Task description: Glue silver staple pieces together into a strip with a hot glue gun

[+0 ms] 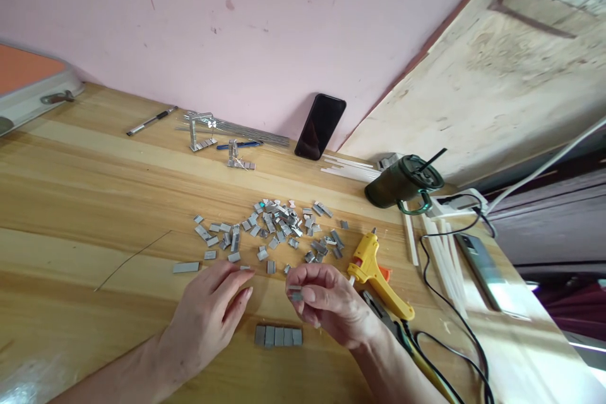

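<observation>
To the left of the left hand [213, 306], a thin wire [132, 262] is laid on the worktop [95, 183]; it could be flicked by a sweeping forearm. Just beyond that hand lies a flat staple strip [186, 267]. Thumb and forefinger are held apart; whether the staple section [245, 267] at the forefinger is touched cannot be told. Ahead of the gap between both hands, a loose pile of staple sections [286, 221] is spread, and pieces could be scattered by brushing knuckles. On the near side of that gap, a row of grey blocks [278, 336] could be knocked crooked by a lowered wrist. A small metal piece [295, 293] is pinched between the thumb and fingers of the right hand [329, 306]; through uneven squeezing it could be dropped or split. Just right of that hand, pliers [381, 314] and a yellow glue gun [377, 276] could be bumped by a backswing. If its black cable [408, 334] were hooked by the right forearm, the gun could be dragged.
</observation>
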A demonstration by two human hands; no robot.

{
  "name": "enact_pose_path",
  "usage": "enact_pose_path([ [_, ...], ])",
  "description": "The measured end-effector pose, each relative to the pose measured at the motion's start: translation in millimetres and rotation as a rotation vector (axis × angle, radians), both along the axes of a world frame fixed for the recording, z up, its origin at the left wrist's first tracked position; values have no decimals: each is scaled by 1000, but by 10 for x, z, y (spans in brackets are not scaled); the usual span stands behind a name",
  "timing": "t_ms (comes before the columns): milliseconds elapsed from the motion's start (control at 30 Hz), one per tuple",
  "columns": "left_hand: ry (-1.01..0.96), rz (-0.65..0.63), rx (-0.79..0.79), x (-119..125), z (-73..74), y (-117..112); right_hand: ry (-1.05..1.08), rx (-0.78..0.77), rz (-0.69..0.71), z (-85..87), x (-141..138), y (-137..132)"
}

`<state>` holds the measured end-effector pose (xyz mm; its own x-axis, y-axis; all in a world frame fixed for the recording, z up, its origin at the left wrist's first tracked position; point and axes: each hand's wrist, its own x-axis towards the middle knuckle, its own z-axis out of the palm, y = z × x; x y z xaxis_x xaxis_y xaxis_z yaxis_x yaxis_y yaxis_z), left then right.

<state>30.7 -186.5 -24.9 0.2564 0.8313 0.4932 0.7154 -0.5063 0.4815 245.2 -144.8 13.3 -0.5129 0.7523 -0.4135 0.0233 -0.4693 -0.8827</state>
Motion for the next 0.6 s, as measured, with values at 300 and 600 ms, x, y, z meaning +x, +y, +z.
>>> enact_pose_path([
  [300,-2,-2,-13,-15,-17,2,-497,352,97,47,111,-136],
  [600,-197,-63,-107,34,233,-157,-1130,816,289,-17,30,1],
])
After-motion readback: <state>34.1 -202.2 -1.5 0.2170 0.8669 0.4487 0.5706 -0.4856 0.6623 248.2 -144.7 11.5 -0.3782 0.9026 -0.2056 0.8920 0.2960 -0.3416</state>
